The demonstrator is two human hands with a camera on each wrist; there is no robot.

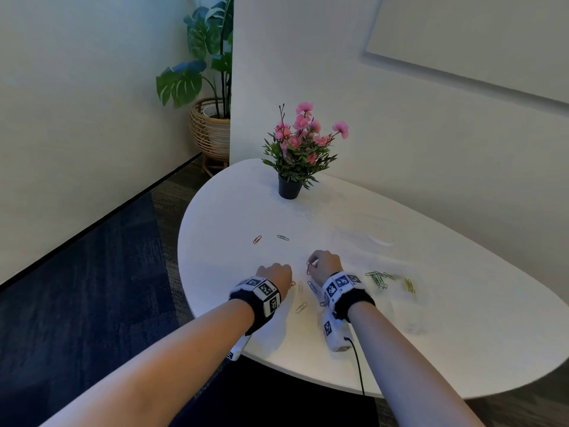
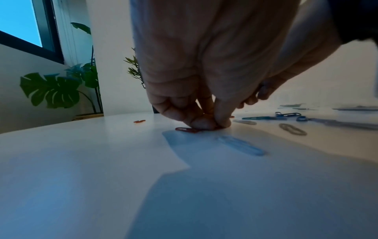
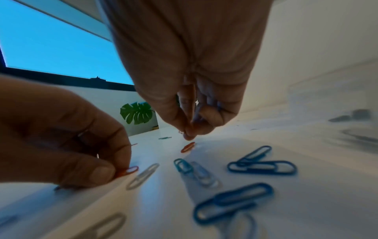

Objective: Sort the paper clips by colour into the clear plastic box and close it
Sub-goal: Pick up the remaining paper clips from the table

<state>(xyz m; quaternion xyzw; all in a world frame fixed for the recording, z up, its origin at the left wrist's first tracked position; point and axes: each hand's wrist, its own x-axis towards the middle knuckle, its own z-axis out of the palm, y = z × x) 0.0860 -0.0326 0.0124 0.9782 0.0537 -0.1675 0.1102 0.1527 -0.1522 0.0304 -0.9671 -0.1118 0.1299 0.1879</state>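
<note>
My left hand (image 1: 278,274) is down on the white table, thumb and fingers (image 2: 222,122) pinching a red paper clip (image 2: 187,129) that still lies flat. Just to its right my right hand (image 1: 323,266) pinches the tip of another red clip (image 3: 180,132), and one more red clip (image 3: 187,147) lies under it. Loose blue clips (image 3: 261,168) and pale clips (image 3: 143,176) lie between my wrists. The clear plastic box (image 1: 400,306) is faint at the right, with green clips (image 1: 378,277) and yellow clips (image 1: 409,285) seemingly in separate compartments.
A potted pink flower (image 1: 289,188) stands at the back of the table (image 1: 234,211). A red clip (image 1: 257,239) and a dark clip (image 1: 282,237) lie apart at mid-left. A faint clear sheet, perhaps the lid (image 1: 363,238), lies beyond my right hand.
</note>
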